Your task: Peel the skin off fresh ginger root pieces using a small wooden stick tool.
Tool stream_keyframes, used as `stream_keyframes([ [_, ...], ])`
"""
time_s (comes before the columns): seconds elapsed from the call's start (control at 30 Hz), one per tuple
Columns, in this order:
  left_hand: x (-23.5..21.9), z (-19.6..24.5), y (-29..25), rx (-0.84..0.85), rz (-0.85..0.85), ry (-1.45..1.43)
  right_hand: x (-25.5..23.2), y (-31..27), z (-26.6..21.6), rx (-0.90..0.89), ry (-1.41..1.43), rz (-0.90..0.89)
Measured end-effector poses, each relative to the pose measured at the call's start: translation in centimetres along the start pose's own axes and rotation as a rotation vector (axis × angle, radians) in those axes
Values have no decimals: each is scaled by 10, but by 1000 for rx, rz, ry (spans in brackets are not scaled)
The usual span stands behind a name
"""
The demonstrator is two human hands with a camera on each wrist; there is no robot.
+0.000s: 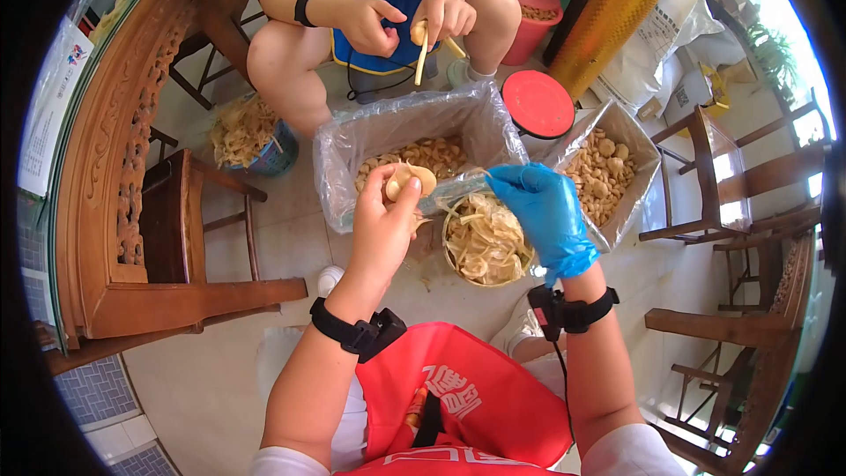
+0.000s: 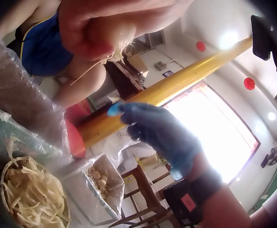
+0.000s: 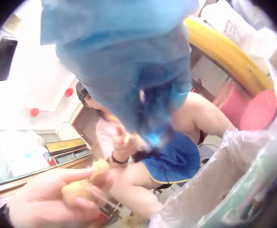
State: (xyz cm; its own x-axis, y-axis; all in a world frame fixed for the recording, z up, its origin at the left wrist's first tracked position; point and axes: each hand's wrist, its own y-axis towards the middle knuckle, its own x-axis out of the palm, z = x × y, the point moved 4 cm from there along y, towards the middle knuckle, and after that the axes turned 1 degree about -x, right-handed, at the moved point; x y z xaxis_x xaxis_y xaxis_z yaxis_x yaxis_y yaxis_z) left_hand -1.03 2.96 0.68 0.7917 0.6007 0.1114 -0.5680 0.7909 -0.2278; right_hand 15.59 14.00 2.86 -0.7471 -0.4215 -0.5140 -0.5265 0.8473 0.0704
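Note:
My bare left hand [image 1: 384,220] grips a pale yellow garlic bulb [image 1: 412,180] between thumb and fingers, above the near side of the lined crate. Thin roots [image 2: 121,53] hang from the bulb in the left wrist view. My right hand [image 1: 542,211], in a loose blue glove, is raised beside it, over the right edge of a round basket [image 1: 449,262] heaped with papery peelings [image 1: 486,240]. Its fingertips point toward the bulb, apart from it; I cannot tell whether they pinch anything. Garlic cloves [image 1: 436,154] lie in the crate lined with clear plastic [image 1: 339,163].
Opposite sits a person in a blue apron [image 1: 374,40], holding a stemmed bulb [image 1: 420,33]. A second lined bin [image 1: 639,181] holds more bulbs and cloves. A red lid [image 1: 538,103], a blue peelings bucket [image 1: 273,154], a golden pillar [image 1: 617,22] and wooden chairs [image 1: 718,172] surround the work.

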Motion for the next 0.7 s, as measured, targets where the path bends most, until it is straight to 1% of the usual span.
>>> stream_keyframes([
  [0.03, 0, 2, -1, 22, 28, -24, -6, -1, 7, 0, -1, -1],
  [0.1, 0, 2, -2, 1, -2, 24, -5, -6, 26, 125, -414, -319],
  [0.13, 1, 1, -2, -20, -34, 77, 1, -9, 36, 62, -467, -349],
  [0.17, 1, 0, -2, -22, -39, 77, 2, -12, 43, 67, -468, -347],
  [0.23, 4, -1, -2, 15, -80, 123, 7, -12, 33, -3, -494, -237],
  [0.27, 4, -4, -1, 13, -81, 121, 5, -9, 26, 31, -511, -201],
  [0.3, 4, -5, 1, 66, -92, 147, 5, -5, 17, 33, -511, -203],
  [0.33, 5, -5, 1, 120, -104, 174, 3, -2, 11, 97, -441, -168],
  [0.37, 6, -4, 0, 118, -105, 174, 2, -2, 6, 161, -370, -132],
  [0.4, 8, -1, -2, 125, -110, 267, 5, -3, -2, 162, -370, -130],
  [0.43, 9, 0, -3, 133, -115, 359, 10, -4, -11, 144, -186, -126],
  [0.47, 11, 0, -4, 133, -116, 359, 15, -6, -16, 125, -1, -122],
  [0.5, 14, 2, -7, 229, -120, 406, 21, -7, -18, 126, 0, -121],
  [0.53, 17, 5, -10, 325, -124, 454, 27, -7, -20, 66, 27, -129],
  [0.57, 18, 5, -11, 325, -126, 454, 31, -8, -21, 6, 54, -138],
  [0.63, 20, 7, -15, 344, -119, 530, 35, -7, -12, 17, 76, -137],
  [0.7, 24, 11, -19, 349, -113, 577, 37, -7, -8, -23, 153, -93],
])
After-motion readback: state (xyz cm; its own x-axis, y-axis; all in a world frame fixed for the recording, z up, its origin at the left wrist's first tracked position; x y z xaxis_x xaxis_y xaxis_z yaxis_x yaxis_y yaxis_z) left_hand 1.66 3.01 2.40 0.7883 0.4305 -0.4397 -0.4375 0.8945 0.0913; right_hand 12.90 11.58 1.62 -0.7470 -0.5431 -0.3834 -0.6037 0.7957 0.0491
